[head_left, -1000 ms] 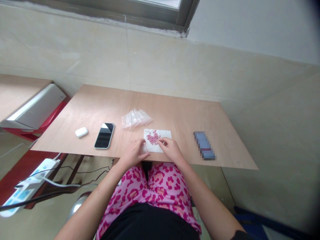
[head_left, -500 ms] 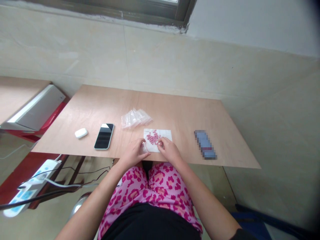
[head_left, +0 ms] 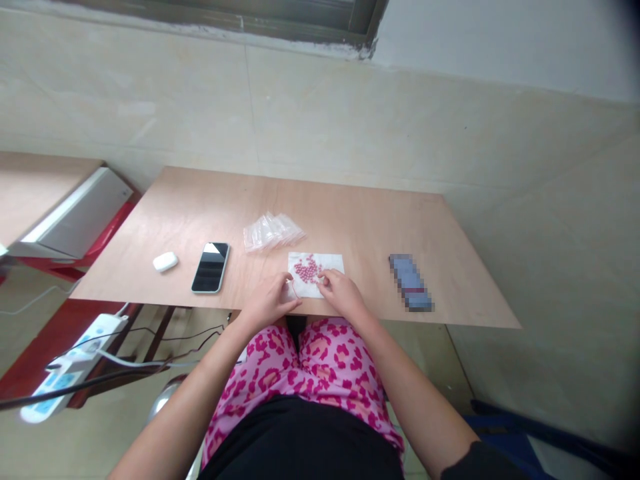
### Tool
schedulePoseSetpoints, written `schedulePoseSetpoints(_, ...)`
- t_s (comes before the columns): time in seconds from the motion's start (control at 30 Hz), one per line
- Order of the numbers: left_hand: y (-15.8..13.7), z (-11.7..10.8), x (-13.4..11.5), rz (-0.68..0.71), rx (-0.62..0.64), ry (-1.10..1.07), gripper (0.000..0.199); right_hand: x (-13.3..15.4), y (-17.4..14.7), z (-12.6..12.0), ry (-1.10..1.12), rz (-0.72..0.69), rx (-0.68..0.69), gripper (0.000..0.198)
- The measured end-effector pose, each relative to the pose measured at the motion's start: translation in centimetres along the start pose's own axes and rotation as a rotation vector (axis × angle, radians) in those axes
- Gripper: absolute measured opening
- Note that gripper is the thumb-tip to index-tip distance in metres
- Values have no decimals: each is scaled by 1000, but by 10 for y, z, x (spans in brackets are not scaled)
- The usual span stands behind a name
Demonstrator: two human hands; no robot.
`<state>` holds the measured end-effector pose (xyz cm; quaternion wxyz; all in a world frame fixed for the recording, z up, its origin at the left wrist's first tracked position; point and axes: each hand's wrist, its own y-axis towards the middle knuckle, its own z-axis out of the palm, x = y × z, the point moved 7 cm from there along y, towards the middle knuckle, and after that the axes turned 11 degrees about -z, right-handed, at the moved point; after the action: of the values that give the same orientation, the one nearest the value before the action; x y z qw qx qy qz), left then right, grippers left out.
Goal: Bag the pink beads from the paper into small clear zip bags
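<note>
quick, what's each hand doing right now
Left hand: fingers curled at the near left corner of the white sheet; what it holds cannot be told.
Right hand: fingertips pinched by the pink pills; a held pill cannot be told.

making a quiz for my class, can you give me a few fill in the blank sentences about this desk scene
1. The small beads heaped on the white paper are ____ in colour.
2. The phone lies with its screen facing ____.
3. The white earbud case lies to the ____ of the phone.
4. The clear plastic bags lie ____ the paper, on the side away from both hands, the left hand and the right hand.

Missing words: pink; up; left; behind
</note>
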<state>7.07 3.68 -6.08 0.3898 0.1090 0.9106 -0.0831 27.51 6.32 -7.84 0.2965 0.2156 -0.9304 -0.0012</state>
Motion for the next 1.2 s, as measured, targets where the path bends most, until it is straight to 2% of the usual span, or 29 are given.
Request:
schedulePoseSetpoints(0.47, -1, 1, -1, -7, 0, -7, 50, 6, 2, 2, 7, -5, 3, 10)
schedulePoseSetpoints(0.7, -2, 0, -5, -4, -7, -12, 49, -8, 2, -11, 242, 56, -191, 14)
schedulePoseSetpoints(0.8, -2, 1, -7, -7, -20, -31, 50, 6, 4, -9, 425, 69, -220, 20)
schedulePoseSetpoints(0.93, -3, 3, -9, 4, -4, -64, 49, 38, 8, 2, 563, -40, -94, 21)
schedulePoseSetpoints(1.07, -3, 0, -7, -18, -3, -131, 48, 27, 7, -4, 526, -7, -116, 21)
schedulePoseSetpoints(1.2, 1, -4, -3, -86, -18, -311, 45, 7, 5, -7, 351, 3, -132, 16)
